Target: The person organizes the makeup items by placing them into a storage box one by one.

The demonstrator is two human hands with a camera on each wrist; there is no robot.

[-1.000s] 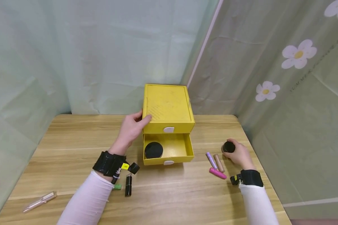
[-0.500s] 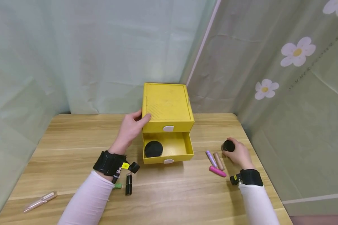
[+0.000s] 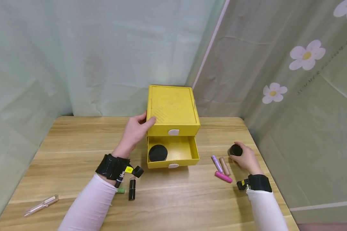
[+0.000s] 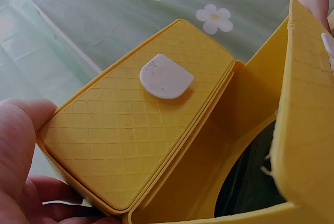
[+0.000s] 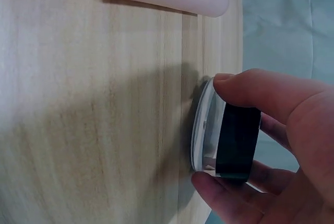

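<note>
A yellow two-drawer box (image 3: 173, 104) stands at the back of the table, its lower drawer (image 3: 182, 149) pulled out. Inside that drawer, at the left, lies a round black-topped container (image 3: 158, 153). My left hand (image 3: 134, 130) holds the box's left front corner, thumb on top and fingers along the side; the left wrist view shows the upper drawer front (image 4: 125, 135) closed, with a white tab (image 4: 166, 77). Off to the right, my right hand (image 3: 247, 160) grips a small clear jar with a black lid (image 5: 237, 143) between thumb and fingers, its base at the tabletop.
Left of the right hand lie a purple tube (image 3: 217, 164), a brown tube (image 3: 224, 166) and a pink tube (image 3: 223, 177). A black lipstick tube (image 3: 132, 189) and a partly hidden green item (image 3: 120, 191) lie by the left wrist. A clear tube (image 3: 41, 205) lies far left.
</note>
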